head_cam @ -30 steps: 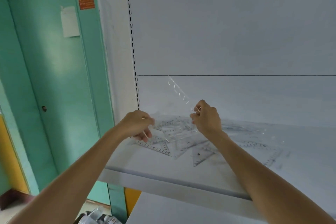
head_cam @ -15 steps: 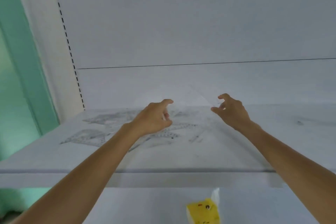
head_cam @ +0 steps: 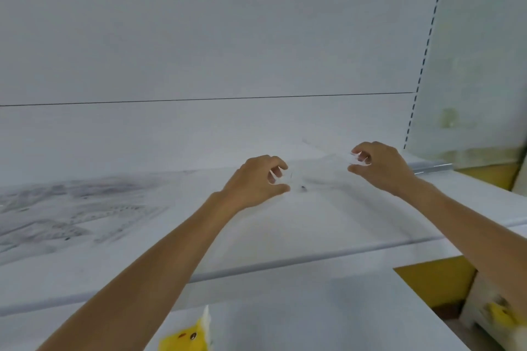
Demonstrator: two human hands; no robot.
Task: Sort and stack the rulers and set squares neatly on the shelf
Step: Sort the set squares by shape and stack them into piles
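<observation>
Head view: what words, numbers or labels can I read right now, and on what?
None can be read.
On the heap of clear rulers and set squares on the shelf: scale marks blurred to grey smears.
On the clear set square gripped by the left hand and right hand: nothing legible.
On the yellow pack: dark dots only, no letters.

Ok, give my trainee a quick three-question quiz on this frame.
1. True or false: the pile of rulers and set squares lies on the shelf, left of the left hand.
2. The pack on the lower shelf is: A red, B yellow, C blue?
3. Fill in: the left hand and right hand pinch a ___ plastic piece between them.
Key: 1 true; 2 B; 3 clear.
</observation>
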